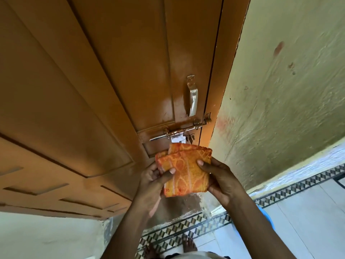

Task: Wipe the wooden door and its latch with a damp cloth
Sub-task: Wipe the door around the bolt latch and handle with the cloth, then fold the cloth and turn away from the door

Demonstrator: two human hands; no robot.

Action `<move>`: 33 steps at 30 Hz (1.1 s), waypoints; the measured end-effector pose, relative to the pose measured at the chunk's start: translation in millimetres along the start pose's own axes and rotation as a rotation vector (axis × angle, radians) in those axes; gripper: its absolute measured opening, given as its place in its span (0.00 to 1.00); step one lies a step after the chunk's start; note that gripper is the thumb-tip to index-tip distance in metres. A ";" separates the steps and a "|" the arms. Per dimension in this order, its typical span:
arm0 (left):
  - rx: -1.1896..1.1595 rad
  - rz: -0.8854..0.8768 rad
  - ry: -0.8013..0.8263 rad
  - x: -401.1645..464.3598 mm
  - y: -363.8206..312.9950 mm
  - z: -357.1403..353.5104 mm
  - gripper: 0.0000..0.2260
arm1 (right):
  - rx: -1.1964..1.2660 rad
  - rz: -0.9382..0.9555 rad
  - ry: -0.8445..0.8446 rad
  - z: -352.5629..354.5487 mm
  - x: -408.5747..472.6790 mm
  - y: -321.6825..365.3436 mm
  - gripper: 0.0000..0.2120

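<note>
Orange patterned folded cloth (pixel 184 171) is pinched at both sides by the left hand (pixel 155 180) and right hand (pixel 220 178), just below the steel sliding latch (pixel 179 130), whose bolt runs crosswise on the brown wooden door (pixel 93 90).

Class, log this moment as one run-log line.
stage: cloth prep | both hands hold folded orange cloth | below latch | door not touched

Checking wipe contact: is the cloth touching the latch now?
No: both hands, left hand and right hand, hold the folded cloth below the latch, clear of it.
</note>
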State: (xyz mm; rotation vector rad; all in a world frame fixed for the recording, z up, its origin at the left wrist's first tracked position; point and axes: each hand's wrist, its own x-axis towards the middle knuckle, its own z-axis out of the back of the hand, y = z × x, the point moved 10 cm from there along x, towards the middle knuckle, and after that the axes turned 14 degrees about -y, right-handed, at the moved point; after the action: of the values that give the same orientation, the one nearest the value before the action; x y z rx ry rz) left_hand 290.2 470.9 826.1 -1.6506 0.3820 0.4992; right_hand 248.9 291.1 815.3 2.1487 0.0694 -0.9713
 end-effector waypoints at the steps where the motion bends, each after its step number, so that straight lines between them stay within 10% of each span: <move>1: 0.002 -0.021 0.003 0.3 -1.9 2.3 0.20 | 0.006 -0.009 0.027 -1.0 -0.8 -2.4 0.22; 9: 0.073 -0.137 0.064 -19.4 -7.4 4.8 0.18 | -0.008 -0.146 0.155 2.9 -23.2 -18.7 0.44; 19: 0.106 -0.189 0.096 -62.1 7.4 10.2 0.10 | -0.324 0.299 -0.072 42.2 -82.0 0.6 0.11; 33: 0.285 -0.546 0.129 -152.1 87.5 -57.1 0.19 | -0.492 0.694 -0.414 193.5 -159.4 28.8 0.11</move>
State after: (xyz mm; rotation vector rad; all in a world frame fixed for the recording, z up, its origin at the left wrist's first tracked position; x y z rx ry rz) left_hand 121.6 396.9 838.2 -1.4332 0.0782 -0.0700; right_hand 25.7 181.4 857.5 1.3341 -0.5477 -0.8399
